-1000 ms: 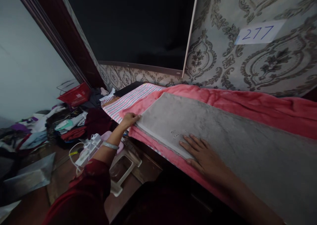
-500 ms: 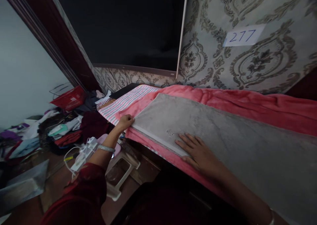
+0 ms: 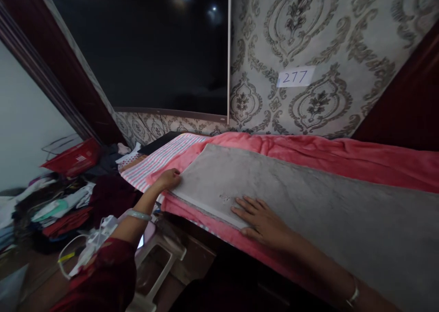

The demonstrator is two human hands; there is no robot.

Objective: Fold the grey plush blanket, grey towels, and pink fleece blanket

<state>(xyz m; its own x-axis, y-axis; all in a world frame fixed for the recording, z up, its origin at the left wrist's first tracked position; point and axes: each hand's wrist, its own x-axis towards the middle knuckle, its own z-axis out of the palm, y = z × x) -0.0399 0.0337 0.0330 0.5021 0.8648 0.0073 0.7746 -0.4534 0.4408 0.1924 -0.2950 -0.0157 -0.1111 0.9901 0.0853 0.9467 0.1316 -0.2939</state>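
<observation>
A long grey plush cloth (image 3: pixel 295 184), folded lengthwise with a small embroidered mark near its left end, lies across a pink plush blanket (image 3: pixel 247 142). At the cloth's left edge is my left hand (image 3: pixel 168 180), its fingers closed on the edge. Flat on the grey surface, close to the front fold, rests my right hand (image 3: pixel 260 220) with its fingers spread. Beneath the pink blanket a striped cloth (image 3: pixel 164 154) sticks out on the left.
Below left stands a light plastic stool (image 3: pixel 161 266) with a power strip and cables (image 3: pixel 96 239) beside it. Piled clothes (image 3: pixel 65 209) and a red basket (image 3: pixel 73 158) lie further left. A large television (image 3: pixel 147 51) hangs behind on the patterned wall (image 3: pixel 288 33).
My view has shifted to the right and tilted up a little. Both hands keep about the same places on the grey cloth.
</observation>
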